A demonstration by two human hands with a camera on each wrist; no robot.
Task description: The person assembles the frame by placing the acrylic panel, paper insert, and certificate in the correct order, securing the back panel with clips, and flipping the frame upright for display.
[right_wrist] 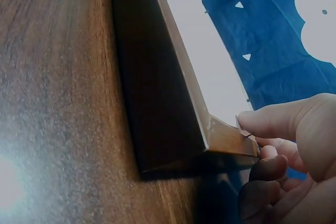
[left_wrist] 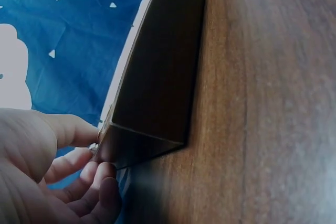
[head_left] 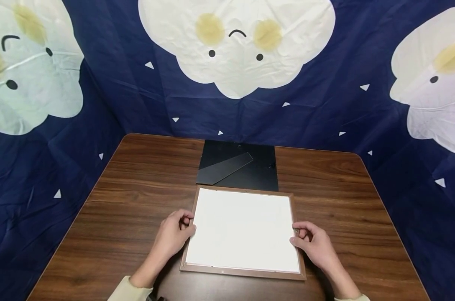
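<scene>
A brown picture frame (head_left: 265, 274) lies on the wooden table, with a white sheet (head_left: 242, 232) filling its inside and small dark tabs along its inner edges. My left hand (head_left: 174, 235) pinches the frame's left side between thumb and fingers. On the opposite side, my right hand (head_left: 318, 246) pinches the right edge the same way, thumb over the sheet's border. The left wrist view has the left thumb (left_wrist: 79, 130) on the frame's rim, other fingers curled below. In the right wrist view, the right thumb (right_wrist: 275, 119) sits at the rim by the sheet.
Behind the frame lies a black backing board (head_left: 220, 152) with a dark stand leg (head_left: 229, 169) across it. A dark blue cloth (head_left: 167, 100) with white clouds hangs around the back and sides of the table (head_left: 137, 175).
</scene>
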